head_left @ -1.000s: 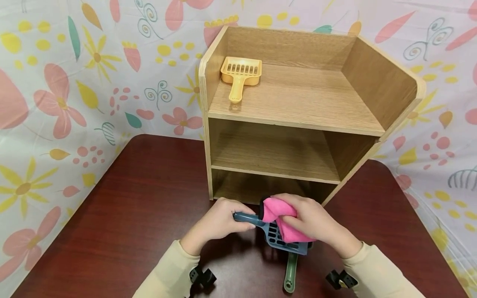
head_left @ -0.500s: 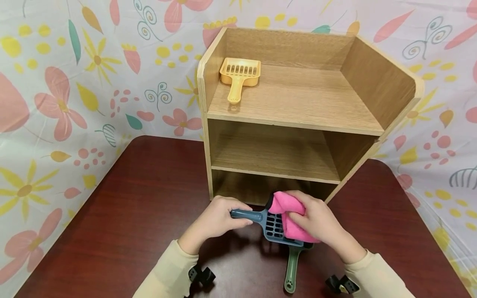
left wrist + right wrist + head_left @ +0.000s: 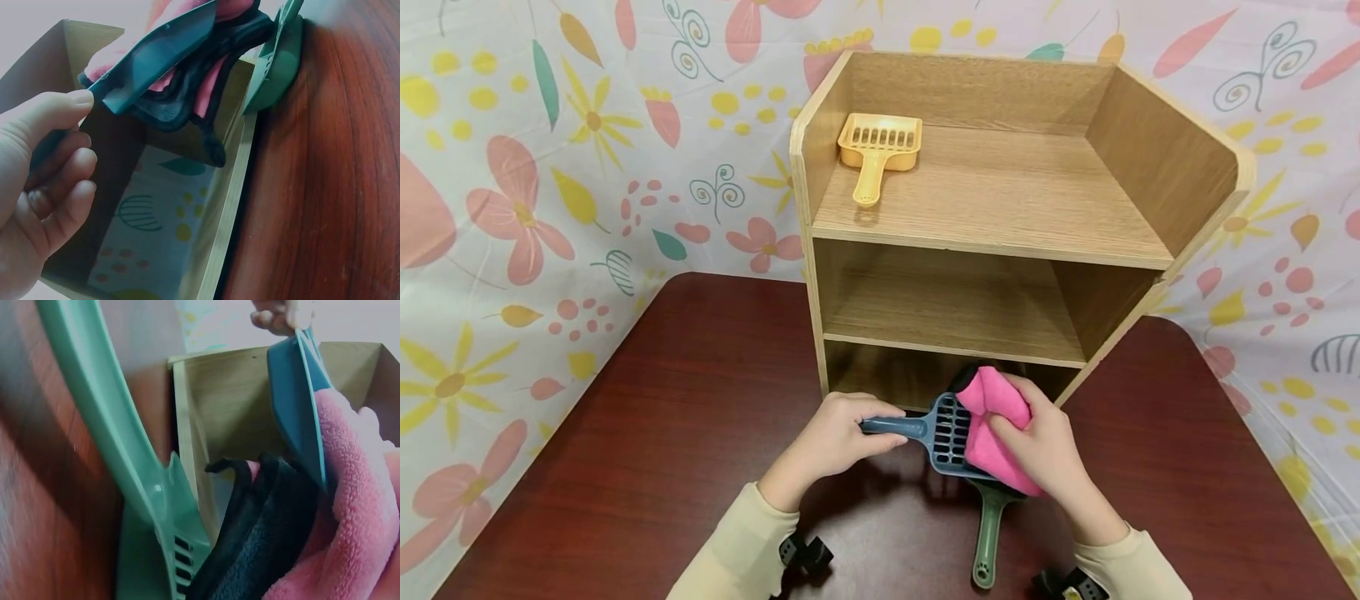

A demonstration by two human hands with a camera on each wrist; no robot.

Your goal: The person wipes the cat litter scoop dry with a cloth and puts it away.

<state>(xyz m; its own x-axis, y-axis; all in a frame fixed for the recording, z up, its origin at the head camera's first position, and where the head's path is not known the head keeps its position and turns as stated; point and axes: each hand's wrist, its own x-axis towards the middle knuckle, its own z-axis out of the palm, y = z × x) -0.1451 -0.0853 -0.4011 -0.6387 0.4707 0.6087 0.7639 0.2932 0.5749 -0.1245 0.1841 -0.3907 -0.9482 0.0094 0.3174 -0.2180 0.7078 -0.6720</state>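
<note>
My left hand pinches the handle of a blue slotted litter scoop, held above the table in front of the shelf. My right hand grips a folded pink cloth with a black edge. The cloth lies over the right part of the scoop's head and hides it. In the right wrist view, pink terry covers one face of the blue scoop, and dark fabric hangs beyond. Below them a green litter scoop rests on the table, its head mostly covered in the head view.
A three-level wooden shelf stands behind both hands on the dark red table. On its top level, at the left, sits a yellow litter scoop. Flower-patterned fabric hangs around the table's back and sides.
The cloth and my right hand have moved right and slightly away from me across the scoop. The blue scoop's head has swung upward in the head view. My left hand keeps its pinch.
</note>
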